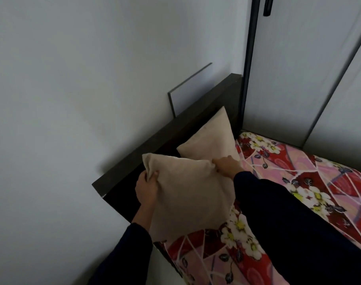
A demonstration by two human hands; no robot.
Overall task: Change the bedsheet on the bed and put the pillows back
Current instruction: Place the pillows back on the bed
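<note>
Pillows are going back: the floral bedsheet (299, 182) is already on, so you're at the last step. You hold the near pillow (188, 194), left hand (146, 188) curled round its 9 o'clock edge, right hand (227, 163) pinching its 2 o'clock corner. Next, I'd judge, set it against the headboard (175, 132). The second pillow (210, 136) leans there at 1 o'clock. Count: two pillows, one sheet.

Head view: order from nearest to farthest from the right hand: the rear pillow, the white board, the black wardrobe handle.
1. Rear pillow, just behind the right hand.
2. White board, behind the headboard.
3. Black wardrobe handle, top of frame.
</note>
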